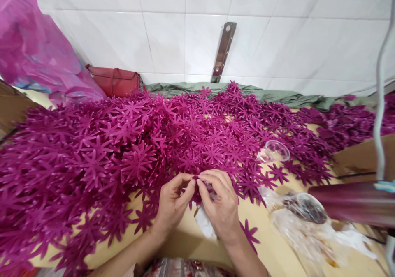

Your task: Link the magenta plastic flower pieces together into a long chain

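Both my hands meet low in the middle of the head view, fingertips almost touching. My left hand point(175, 201) pinches one side of a small purple fabric flower piece point(195, 177), thumb against forefinger. On its other side my right hand point(220, 205) pinches it the same way. Most of this piece is hidden by the fingers. A large heap of magenta star-shaped flower pieces point(135, 158) spreads behind and to the left of my hands. Near my right wrist lies a single loose flower piece point(249, 236). Partly under the right hand is a white scrap point(204, 221).
Right of the heap sits a clear plastic lid point(277, 151). Nearer are a crumpled plastic bag point(296, 231) and a cup with dark contents point(311, 208). A red purse point(114, 81) and a pink bag point(37, 42) stand at the back left, against the tiled wall point(163, 38).
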`<state>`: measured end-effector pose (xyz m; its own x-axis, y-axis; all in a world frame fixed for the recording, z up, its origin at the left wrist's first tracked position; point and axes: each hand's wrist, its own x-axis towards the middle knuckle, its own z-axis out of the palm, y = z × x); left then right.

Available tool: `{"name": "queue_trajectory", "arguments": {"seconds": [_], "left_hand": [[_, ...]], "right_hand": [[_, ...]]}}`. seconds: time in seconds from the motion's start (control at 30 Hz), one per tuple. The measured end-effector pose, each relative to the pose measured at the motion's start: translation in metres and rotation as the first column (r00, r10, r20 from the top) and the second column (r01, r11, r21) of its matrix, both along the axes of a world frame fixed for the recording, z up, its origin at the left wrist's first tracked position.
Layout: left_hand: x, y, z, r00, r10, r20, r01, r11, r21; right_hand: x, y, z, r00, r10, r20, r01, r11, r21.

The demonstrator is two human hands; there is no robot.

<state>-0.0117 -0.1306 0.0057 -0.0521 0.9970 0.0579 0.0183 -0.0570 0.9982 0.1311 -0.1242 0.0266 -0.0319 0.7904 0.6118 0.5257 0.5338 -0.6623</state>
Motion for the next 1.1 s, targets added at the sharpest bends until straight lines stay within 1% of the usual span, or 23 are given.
{"name": "queue_trajectory", "arguments": {"seconds": [0.03,0.1,0.17,0.2,0.27,0.33,0.4,0.5,0.57,0.6,0.63,0.7,0.73,0.77,0.83,0.9,1.0,1.1], "left_hand": [[0.001,0.000,0.001,1.000,-0.004,-0.007,0.004,1.000,-0.003],[0.002,-0.001,0.002,1.000,-0.009,0.007,0.009,1.000,-0.015],[0.004,0.001,0.004,0.998,0.004,0.059,-0.002,0.999,-0.035],[0.005,0.001,0.004,0.996,0.021,0.092,-0.016,0.999,-0.048],[0.005,0.004,0.005,0.986,0.074,0.152,-0.062,0.995,-0.082],[0.003,0.006,0.003,0.972,0.131,0.197,-0.111,0.988,-0.111],[0.002,0.007,0.000,0.957,0.167,0.237,-0.137,0.981,-0.139],[0.001,0.008,-0.004,0.925,0.192,0.329,-0.136,0.973,-0.186],[0.002,0.008,-0.004,0.886,0.208,0.415,-0.123,0.967,-0.221],[0.003,0.009,-0.003,0.865,0.211,0.456,-0.113,0.966,-0.234],[0.004,0.010,-0.002,0.844,0.214,0.492,-0.103,0.965,-0.242],[0.006,0.012,0.000,0.809,0.215,0.548,-0.092,0.966,-0.243],[0.006,0.012,0.001,0.798,0.211,0.565,-0.087,0.967,-0.238],[0.006,0.013,0.002,0.793,0.207,0.572,-0.086,0.969,-0.231],[0.006,0.013,0.002,0.813,0.190,0.550,-0.085,0.974,-0.210],[0.006,0.011,0.002,0.862,0.171,0.477,-0.099,0.980,-0.174],[0.004,0.009,0.003,0.930,0.151,0.335,-0.121,0.987,-0.107],[0.003,0.007,0.005,0.972,0.086,0.220,-0.073,0.995,-0.065]], "right_hand": [[-0.001,-0.001,0.000,1.000,-0.007,-0.027,0.006,1.000,-0.021],[-0.003,-0.002,0.000,0.992,-0.032,-0.121,0.019,0.994,-0.106],[-0.003,-0.002,0.000,0.960,-0.079,-0.270,0.015,0.973,-0.229],[-0.002,-0.002,0.000,0.929,-0.112,-0.352,0.005,0.957,-0.291],[0.002,0.001,-0.001,0.841,-0.191,-0.506,-0.021,0.923,-0.383],[0.007,0.004,-0.003,0.724,-0.260,-0.639,-0.061,0.899,-0.434],[0.011,0.008,-0.005,0.589,-0.289,-0.755,-0.127,0.889,-0.439],[0.012,0.012,-0.007,0.409,-0.282,-0.868,-0.253,0.879,-0.405],[0.010,0.014,-0.007,0.322,-0.298,-0.899,-0.315,0.861,-0.399],[0.009,0.014,-0.006,0.295,-0.309,-0.904,-0.352,0.845,-0.403],[0.009,0.015,-0.006,0.285,-0.312,-0.906,-0.395,0.823,-0.407],[0.008,0.015,-0.005,0.315,-0.289,-0.904,-0.479,0.774,-0.414],[0.008,0.015,-0.005,0.346,-0.272,-0.898,-0.500,0.756,-0.422],[0.008,0.015,-0.006,0.375,-0.260,-0.890,-0.502,0.750,-0.430],[0.007,0.013,-0.009,0.419,-0.256,-0.871,-0.464,0.764,-0.448],[0.007,0.011,-0.012,0.464,-0.253,-0.849,-0.418,0.782,-0.462],[0.006,0.008,-0.014,0.577,-0.224,-0.785,-0.339,0.809,-0.480],[0.007,0.007,-0.013,0.685,-0.165,-0.709,-0.296,0.827,-0.478]]}}
